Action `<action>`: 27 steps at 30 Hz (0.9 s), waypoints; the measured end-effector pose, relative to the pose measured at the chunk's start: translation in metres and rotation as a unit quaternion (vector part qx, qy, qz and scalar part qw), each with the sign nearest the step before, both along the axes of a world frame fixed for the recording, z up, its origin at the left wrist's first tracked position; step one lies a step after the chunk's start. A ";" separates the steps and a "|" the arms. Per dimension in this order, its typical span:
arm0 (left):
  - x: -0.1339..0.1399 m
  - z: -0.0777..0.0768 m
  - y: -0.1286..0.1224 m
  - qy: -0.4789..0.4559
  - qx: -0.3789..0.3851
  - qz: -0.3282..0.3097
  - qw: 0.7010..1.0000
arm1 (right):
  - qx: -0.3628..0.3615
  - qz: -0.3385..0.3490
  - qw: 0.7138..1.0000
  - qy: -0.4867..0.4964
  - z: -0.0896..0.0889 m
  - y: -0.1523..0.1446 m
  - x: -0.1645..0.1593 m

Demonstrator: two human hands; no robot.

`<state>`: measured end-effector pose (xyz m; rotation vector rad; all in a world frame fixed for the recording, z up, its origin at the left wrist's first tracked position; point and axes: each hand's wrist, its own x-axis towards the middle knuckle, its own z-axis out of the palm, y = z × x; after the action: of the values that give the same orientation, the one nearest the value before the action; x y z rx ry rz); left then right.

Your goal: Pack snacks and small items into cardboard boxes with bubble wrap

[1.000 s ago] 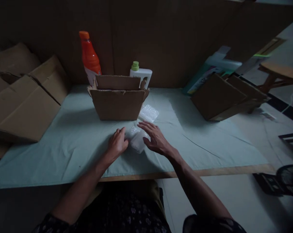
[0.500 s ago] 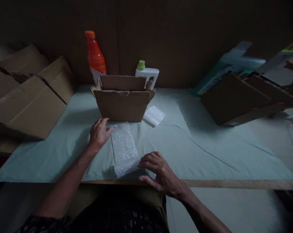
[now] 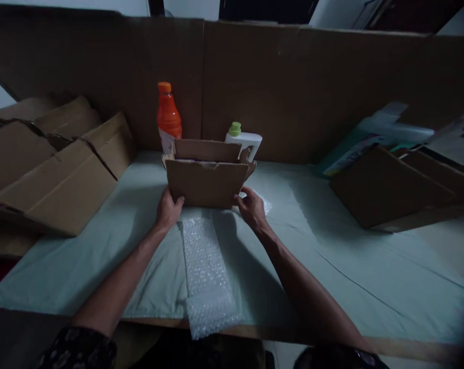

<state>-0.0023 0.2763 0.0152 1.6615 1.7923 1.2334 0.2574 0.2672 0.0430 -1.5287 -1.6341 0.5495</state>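
Observation:
A small open-topped cardboard box [image 3: 207,184] stands in the middle of the cloth-covered table. My left hand [image 3: 169,207] grips its lower left corner, thumb on the front face. At the lower right corner my right hand [image 3: 252,207] holds the box the same way. What lies inside the box is mostly hidden by its front wall. A strip of bubble wrap [image 3: 205,256] runs from just before the box toward me, its near end folded over at the table edge. Behind my right hand, another piece of bubble wrap [image 3: 268,206] shows only in part.
An orange bottle [image 3: 168,118] and a white bottle with a green cap [image 3: 245,138] stand behind the box. Larger cardboard boxes [image 3: 63,179] fill the left side. On the right are a teal bottle [image 3: 355,146] and a tilted cardboard box [image 3: 389,189]. A cardboard panel [image 3: 278,92] closes the back.
Both hands have left the bubble wrap and moved forward onto the box's lower corners. The camera view has tilted up, showing more of the back panel.

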 end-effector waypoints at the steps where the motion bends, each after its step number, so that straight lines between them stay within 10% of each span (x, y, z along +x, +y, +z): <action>1: -0.001 0.003 0.004 0.004 -0.009 -0.001 1.000 | -0.005 -0.002 1.000 -0.001 0.000 0.003 0.000; 7: -0.033 0.012 -0.039 0.054 -0.053 -0.046 0.996 | 0.007 0.042 0.999 -0.024 -0.002 -0.053 0.018; 14: -0.026 0.014 -0.155 0.134 0.030 -0.306 0.942 | -0.018 0.325 0.936 -0.135 0.005 -0.159 -0.017; 18: -0.018 -0.004 -0.160 0.197 0.008 -0.358 0.913 | -0.007 0.396 0.897 -0.197 -0.009 -0.204 -0.040; 22: -0.021 -0.019 -0.156 0.218 0.028 -0.342 0.914 | 0.002 0.348 0.916 -0.197 -0.017 -0.257 -0.040; 27: -0.019 -0.022 -0.155 0.202 0.034 -0.333 0.920 | -0.023 0.400 0.910 -0.105 0.009 -0.283 -0.039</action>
<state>-0.0217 0.1216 -0.0067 2.4189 1.1800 0.6806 0.2181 -0.0160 0.0515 -0.9084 -2.4299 0.8731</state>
